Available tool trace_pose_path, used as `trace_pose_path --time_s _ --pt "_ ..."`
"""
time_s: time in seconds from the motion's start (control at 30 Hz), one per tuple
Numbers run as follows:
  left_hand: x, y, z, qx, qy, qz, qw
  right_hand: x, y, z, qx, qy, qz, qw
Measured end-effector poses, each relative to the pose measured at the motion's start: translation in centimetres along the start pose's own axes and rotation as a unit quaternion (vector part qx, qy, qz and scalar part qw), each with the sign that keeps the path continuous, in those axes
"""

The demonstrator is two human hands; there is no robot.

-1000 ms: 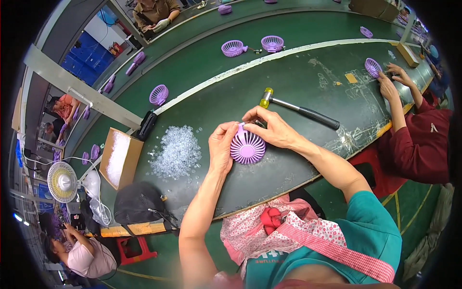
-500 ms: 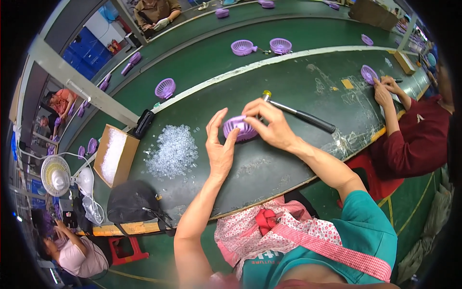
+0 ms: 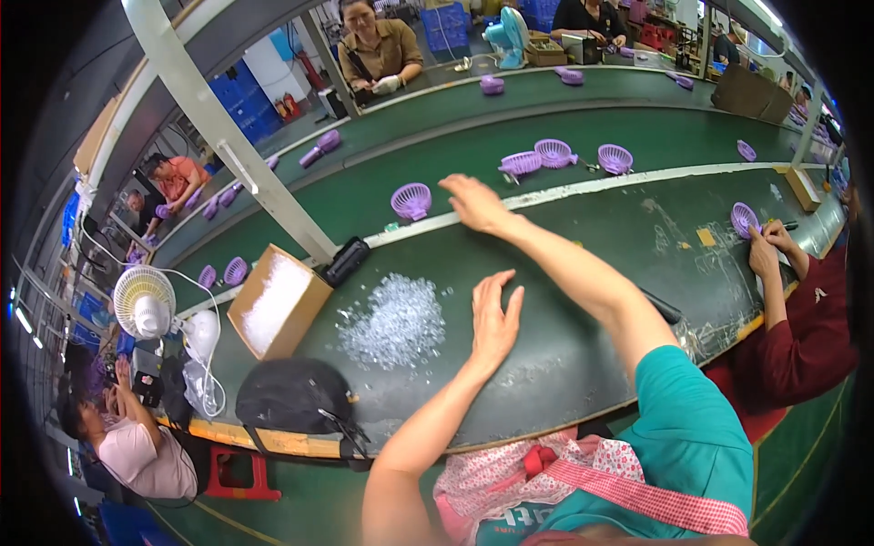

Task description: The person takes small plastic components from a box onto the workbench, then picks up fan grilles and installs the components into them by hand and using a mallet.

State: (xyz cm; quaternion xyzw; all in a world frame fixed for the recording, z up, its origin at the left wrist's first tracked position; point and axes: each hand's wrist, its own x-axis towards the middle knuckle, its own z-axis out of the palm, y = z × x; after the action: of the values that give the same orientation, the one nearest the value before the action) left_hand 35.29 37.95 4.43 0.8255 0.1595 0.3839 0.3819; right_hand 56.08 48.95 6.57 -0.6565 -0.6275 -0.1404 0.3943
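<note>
My right hand (image 3: 477, 204) reaches over the white edge of the conveyor belt with nothing in it, its fingers stretched out. Just left of its fingertips lies a round, slatted purple fan housing (image 3: 411, 201) on the green belt. Beyond the hand, more purple fan housings (image 3: 521, 164) sit close together on the belt. My left hand (image 3: 497, 326) is over the dark green worktable, empty, with fingers apart. To its left spreads a pile of small clear plastic pieces (image 3: 393, 323). My right forearm hides most of a hammer; its black handle (image 3: 662, 307) shows beside the arm.
An open cardboard box (image 3: 305, 314) of clear pieces and a black case (image 3: 346, 262) stand left of the pile. A black bag (image 3: 293, 397) and a white fan (image 3: 144, 303) are at the near left. A co-worker in dark red (image 3: 792, 337) works at the right.
The purple fan housing has left my hands, and one more lies on the belt. My right hand has moved out over the belt's edge. The view has shifted, showing more of the far side.
</note>
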Motion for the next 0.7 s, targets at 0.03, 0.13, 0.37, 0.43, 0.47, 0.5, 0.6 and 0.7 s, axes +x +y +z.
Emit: trace_pose_path --time_s 0.03,0.13,0.37,0.43,0.47,0.5,0.6,0.7 --pt "0.0 0.0 0.2 0.001 -0.004 0.002 1.000 0.9 0.2 1.7 -0.001 -0.038 0.015 0.999" --pt "-0.3 -0.1 -0.3 -0.003 -0.003 -0.009 1.000 2.4 -1.4 5.3 -0.025 -0.130 0.079 0.988" --pt "0.0 0.6 -0.4 -0.051 -0.010 -0.046 0.998 0.8 -0.9 3.5 0.022 -0.039 0.101 0.994" --pt "0.2 1.0 -1.0 -0.045 0.017 -0.018 0.999 -0.8 -1.5 0.5 0.053 0.006 0.045 0.998" --pt "0.4 1.2 -1.5 -0.012 0.043 0.041 0.998 -2.1 -2.1 -1.2 0.072 0.033 0.016 0.997" --pt "0.5 1.2 -2.2 0.012 0.075 0.096 0.992 -3.3 -3.4 -3.1 0.095 0.024 0.013 0.995" --pt "1.0 2.3 -3.4 0.109 0.117 0.189 0.969 -8.3 -7.2 -9.8 0.150 0.008 0.006 0.989" --pt "1.4 2.3 -2.5 0.193 0.026 0.230 0.954 -13.8 -7.5 -13.3 0.165 -0.117 0.036 0.979"
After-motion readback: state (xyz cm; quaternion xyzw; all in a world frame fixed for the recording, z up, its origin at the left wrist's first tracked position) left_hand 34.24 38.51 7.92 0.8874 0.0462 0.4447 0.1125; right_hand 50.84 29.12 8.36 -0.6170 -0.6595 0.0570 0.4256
